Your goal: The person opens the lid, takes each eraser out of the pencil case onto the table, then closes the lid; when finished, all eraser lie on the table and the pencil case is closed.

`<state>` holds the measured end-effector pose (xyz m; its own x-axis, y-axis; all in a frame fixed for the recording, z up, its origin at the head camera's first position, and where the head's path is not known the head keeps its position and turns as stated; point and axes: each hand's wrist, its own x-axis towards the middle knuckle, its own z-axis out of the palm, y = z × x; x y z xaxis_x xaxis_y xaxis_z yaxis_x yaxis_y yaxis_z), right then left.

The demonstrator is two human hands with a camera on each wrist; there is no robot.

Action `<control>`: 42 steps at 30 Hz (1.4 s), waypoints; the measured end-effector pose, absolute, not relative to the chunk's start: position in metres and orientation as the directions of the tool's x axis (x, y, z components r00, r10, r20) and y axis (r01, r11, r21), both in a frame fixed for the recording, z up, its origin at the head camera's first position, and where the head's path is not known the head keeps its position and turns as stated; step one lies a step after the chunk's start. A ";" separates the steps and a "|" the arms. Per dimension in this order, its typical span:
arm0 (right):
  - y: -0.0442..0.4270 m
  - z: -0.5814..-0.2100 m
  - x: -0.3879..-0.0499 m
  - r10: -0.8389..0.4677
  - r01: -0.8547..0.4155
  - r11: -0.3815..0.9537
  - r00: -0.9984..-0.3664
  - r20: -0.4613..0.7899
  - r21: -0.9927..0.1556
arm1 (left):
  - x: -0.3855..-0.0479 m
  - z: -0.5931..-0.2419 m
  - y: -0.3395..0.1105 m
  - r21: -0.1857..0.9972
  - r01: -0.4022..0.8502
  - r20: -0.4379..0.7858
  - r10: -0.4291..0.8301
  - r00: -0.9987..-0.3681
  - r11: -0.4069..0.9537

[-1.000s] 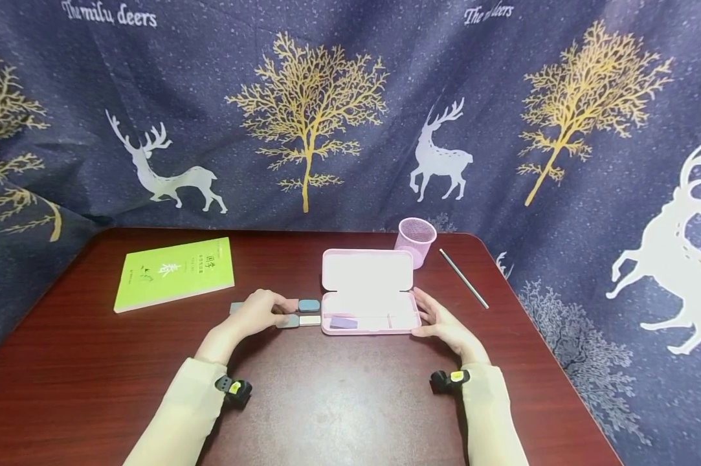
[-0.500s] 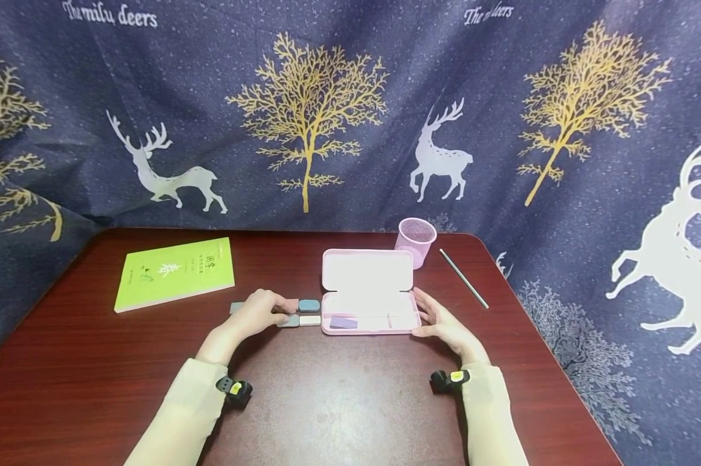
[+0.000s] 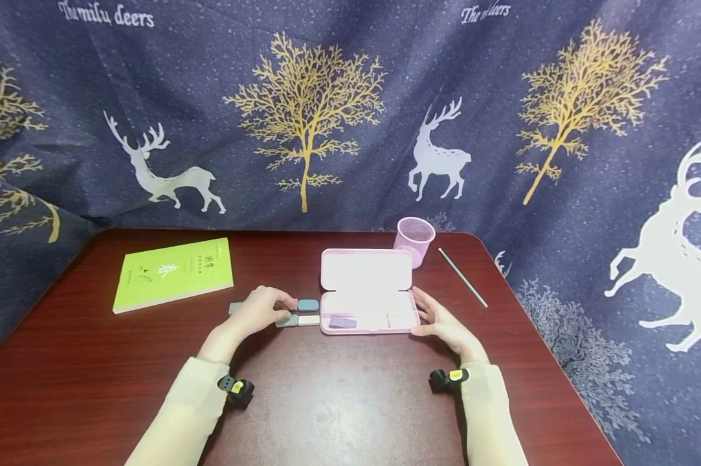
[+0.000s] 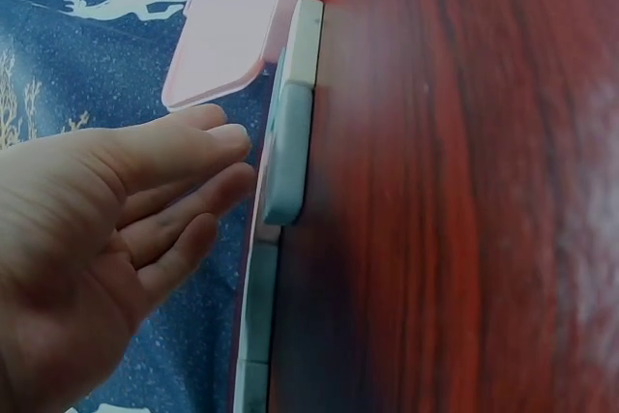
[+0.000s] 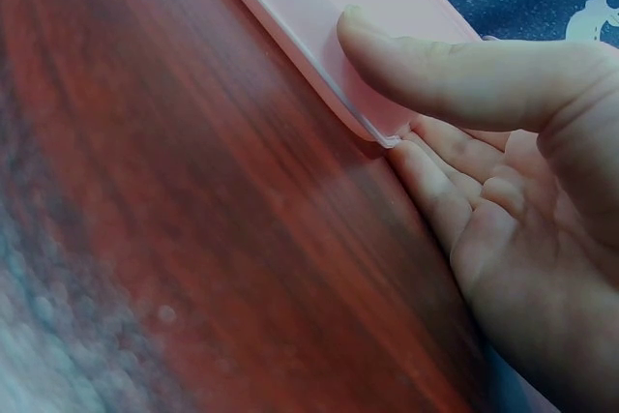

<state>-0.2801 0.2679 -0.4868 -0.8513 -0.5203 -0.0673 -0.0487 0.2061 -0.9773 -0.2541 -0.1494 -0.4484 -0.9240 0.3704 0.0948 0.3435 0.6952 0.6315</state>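
Observation:
My left hand (image 3: 259, 309) is over several small bars lying left of the pink pencil case (image 3: 366, 330). In the head view, a bar with a blue end (image 3: 308, 305) lies behind a teal bar with a white end (image 3: 309, 320); the hand hides part of them. In the left wrist view its fingers extend beside the teal bar (image 4: 290, 152), with nothing visibly pinched. The pencil case stands with its lid up and a purple block (image 3: 343, 322) inside. My right hand (image 3: 443, 323) touches the case's right end, thumb near the front corner and fingers along the side.
A pink mesh pen cup (image 3: 415, 243) stands behind the case. A thin green pencil-like stick (image 3: 463, 277) lies to its right. A green book (image 3: 175, 273) lies at the back left of the dark red table (image 3: 338, 401). A patterned cloth (image 3: 350, 162) hangs behind.
My left hand's fingertips have moved slightly over the back bar, covering more of its pink part. The right hand and the pencil case stay in place.

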 end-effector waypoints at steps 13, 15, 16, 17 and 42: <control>0.268 -0.486 -0.280 -0.523 -0.057 0.210 -0.850 -0.063 -0.976 | -0.254 -0.440 -0.125 0.619 0.378 0.148 0.370 -0.917 0.689; 0.267 -0.486 -0.281 -0.523 -0.059 0.212 -0.850 -0.062 -0.976 | -0.254 -0.439 -0.119 0.604 0.402 0.164 0.387 -0.908 0.688; 0.267 -0.486 -0.281 -0.523 -0.059 0.214 -0.850 -0.063 -0.975 | -0.254 -0.439 -0.116 0.593 0.416 0.174 0.395 -0.902 0.690; 0.267 -0.486 -0.281 -0.523 -0.059 0.215 -0.850 -0.064 -0.975 | -0.253 -0.439 -0.113 0.583 0.427 0.179 0.403 -0.897 0.691; 0.269 -0.488 -0.281 -0.527 -0.082 0.219 -0.849 -0.048 -0.972 | -0.250 -0.449 -0.050 0.496 0.536 0.157 0.536 -0.830 0.683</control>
<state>-0.2806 0.2689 -0.4878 -0.8485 -0.5270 -0.0475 -0.0818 0.2194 -0.9722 -0.2497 -0.0500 -0.4487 -0.8296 0.5358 0.1573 0.5355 0.6835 0.4961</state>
